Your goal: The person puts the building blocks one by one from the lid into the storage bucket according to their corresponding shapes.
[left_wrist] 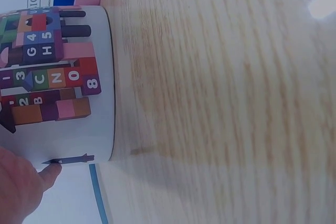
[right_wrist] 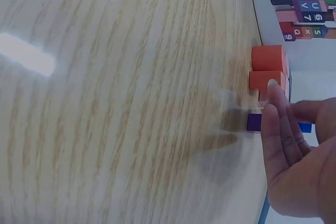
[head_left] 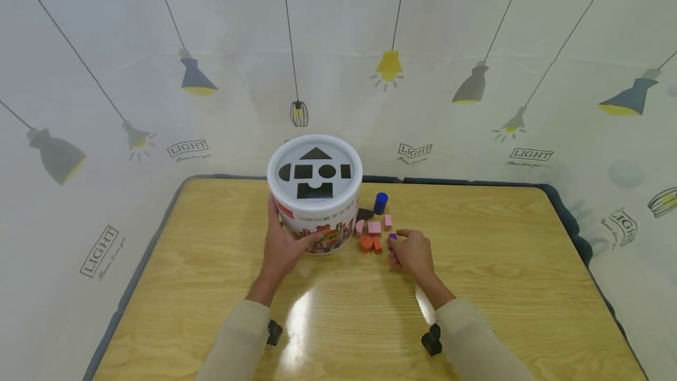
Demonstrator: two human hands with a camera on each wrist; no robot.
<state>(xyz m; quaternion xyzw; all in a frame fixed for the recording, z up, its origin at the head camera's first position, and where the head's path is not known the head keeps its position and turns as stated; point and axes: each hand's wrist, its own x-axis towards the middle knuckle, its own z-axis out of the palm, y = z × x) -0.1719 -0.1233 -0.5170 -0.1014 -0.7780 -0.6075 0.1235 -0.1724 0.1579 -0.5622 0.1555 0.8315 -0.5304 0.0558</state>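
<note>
A white bucket [head_left: 314, 210] with printed toy blocks on its side stands upright near the table's far edge. Its lid [head_left: 316, 193] has several shaped holes. My left hand [head_left: 282, 246] grips the bucket, thumb across the front and fingers round the left side. Beside the bucket's right side my right hand [head_left: 415, 253] pinches a small purple block [right_wrist: 254, 122], low by the tabletop and partly hidden by the fingers. Close to that hand lie an orange cylinder [head_left: 367, 244], an orange block [head_left: 377, 244] and several pink blocks [head_left: 374, 228].
Behind the pink blocks stands a blue cylinder [head_left: 380, 203], with a dark block [head_left: 365, 214] against the bucket. The wooden table [head_left: 508, 251] meets a lamp-printed backdrop [head_left: 338, 28] along its far and side edges. Light glares off the wood between the forearms.
</note>
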